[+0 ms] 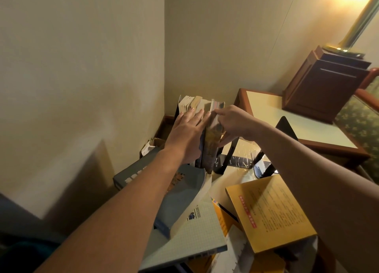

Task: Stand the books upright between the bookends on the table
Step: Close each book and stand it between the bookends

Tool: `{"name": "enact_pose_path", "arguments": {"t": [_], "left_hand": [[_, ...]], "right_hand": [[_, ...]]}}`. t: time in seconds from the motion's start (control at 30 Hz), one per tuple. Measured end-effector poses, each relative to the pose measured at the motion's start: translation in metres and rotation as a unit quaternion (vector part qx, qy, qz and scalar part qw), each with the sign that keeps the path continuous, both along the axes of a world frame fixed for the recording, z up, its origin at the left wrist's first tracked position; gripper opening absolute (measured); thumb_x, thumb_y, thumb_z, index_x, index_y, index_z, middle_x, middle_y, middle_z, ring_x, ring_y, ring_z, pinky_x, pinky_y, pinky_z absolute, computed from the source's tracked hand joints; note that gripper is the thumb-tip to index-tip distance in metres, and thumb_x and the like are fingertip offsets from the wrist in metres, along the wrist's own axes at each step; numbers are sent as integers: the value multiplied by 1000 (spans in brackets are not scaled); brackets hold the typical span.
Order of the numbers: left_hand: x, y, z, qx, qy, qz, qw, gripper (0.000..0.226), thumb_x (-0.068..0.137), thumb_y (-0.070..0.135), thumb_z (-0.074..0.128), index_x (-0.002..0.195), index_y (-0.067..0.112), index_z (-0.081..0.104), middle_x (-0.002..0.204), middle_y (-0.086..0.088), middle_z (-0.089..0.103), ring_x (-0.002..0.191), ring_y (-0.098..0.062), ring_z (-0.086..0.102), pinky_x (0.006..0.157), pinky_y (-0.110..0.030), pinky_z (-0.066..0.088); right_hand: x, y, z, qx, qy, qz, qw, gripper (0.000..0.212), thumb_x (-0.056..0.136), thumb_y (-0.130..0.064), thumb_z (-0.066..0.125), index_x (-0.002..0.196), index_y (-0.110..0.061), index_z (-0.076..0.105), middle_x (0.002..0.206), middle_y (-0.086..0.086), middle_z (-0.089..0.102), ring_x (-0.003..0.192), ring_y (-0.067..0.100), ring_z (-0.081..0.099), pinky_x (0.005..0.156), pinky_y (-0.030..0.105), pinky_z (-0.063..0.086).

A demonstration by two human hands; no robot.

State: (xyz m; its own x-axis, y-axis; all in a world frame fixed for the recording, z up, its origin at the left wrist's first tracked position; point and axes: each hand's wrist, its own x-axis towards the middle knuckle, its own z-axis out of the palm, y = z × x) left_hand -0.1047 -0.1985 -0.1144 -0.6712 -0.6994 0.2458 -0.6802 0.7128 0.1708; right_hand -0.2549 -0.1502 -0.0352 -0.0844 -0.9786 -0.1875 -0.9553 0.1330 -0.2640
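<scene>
Head view: the left hand [185,133] lies flat, fingers straight, pressing against the row of upright books [194,104] at the far end of the desk [227,175]. The right hand [231,122] pinches the top of a dark blue book [211,147] standing at the row's right end, just beside a black bookend [229,155]. A yellow book [270,211] lies flat nearer.

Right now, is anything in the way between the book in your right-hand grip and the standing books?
Nothing visible. The right-hand grip holds the book right beside the standing row, and a black bookend stands just to its right.
</scene>
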Motion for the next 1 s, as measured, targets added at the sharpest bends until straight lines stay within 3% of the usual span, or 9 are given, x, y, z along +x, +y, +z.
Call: {"name": "enact_pose_path", "arguments": {"t": [0.17,0.23,0.3,0.47,0.63,0.73,0.8,0.87,1.0], "left_hand": [[0,3,-3,-7,20,1,1000,89,92,35,64,161,25,8,168,-4,12,155,-28,3,124,-44,1],[2,0,-5,-8,14,11,1000,90,92,36,65,161,25,8,169,-3,11,155,-28,2,125,-44,1],[5,-1,-5,-14,-5,22,1000,89,94,35,63,161,24,6,169,-2,9,155,-28,1,126,-44,1],[14,-1,0,-18,-40,38,998,79,99,25,54,161,21,4,169,-3,6,155,-27,-3,126,-48,3],[19,10,10,8,-52,29,998,85,96,14,53,160,18,-2,169,-4,1,155,-25,-9,125,-48,0],[27,23,8,25,-6,17,1000,85,92,11,55,161,18,6,169,-2,5,155,-24,-7,125,-50,5],[36,35,1,30,60,20,998,79,93,10,52,161,19,12,169,0,8,156,-22,-3,125,-51,10],[48,47,-11,36,130,36,990,70,99,13,49,160,20,15,169,-1,10,156,-23,2,125,-52,12],[76,75,-34,87,195,77,974,80,99,29,59,161,21,10,168,-3,15,154,-26,15,123,-52,24]], "right_hand": [[-2,-5,-8,-5,68,18,997,44,93,-44,64,119,-9,67,122,2,61,108,15,57,89,33,55],[0,-6,-17,6,-18,-38,999,30,96,-28,64,119,-8,65,119,6,62,102,19,63,81,38,60],[7,-6,-22,-57,-90,-54,993,28,102,-10,46,127,-10,59,115,14,65,95,30,68,72,46,62],[15,0,-35,-132,-206,-90,966,50,109,-26,29,159,-25,21,115,14,63,94,31,65,78,53,58],[19,13,-38,-142,-186,-100,967,50,109,-37,31,157,-26,28,148,11,49,104,20,57,82,32,48],[22,25,-33,-133,-193,-79,969,53,107,-37,37,158,-28,25,148,14,49,84,11,59,65,25,45],[24,37,-29,-124,-199,-62,970,59,106,-33,43,159,-28,17,149,16,48,97,19,66,76,34,56],[28,50,-28,-112,-201,-53,972,69,105,-29,47,160,-30,6,151,14,46,122,32,59,93,40,51],[45,74,-36,-101,-245,-62,962,91,102,-25,54,156,-34,-19,158,8,36,131,33,51,99,47,49]]}}
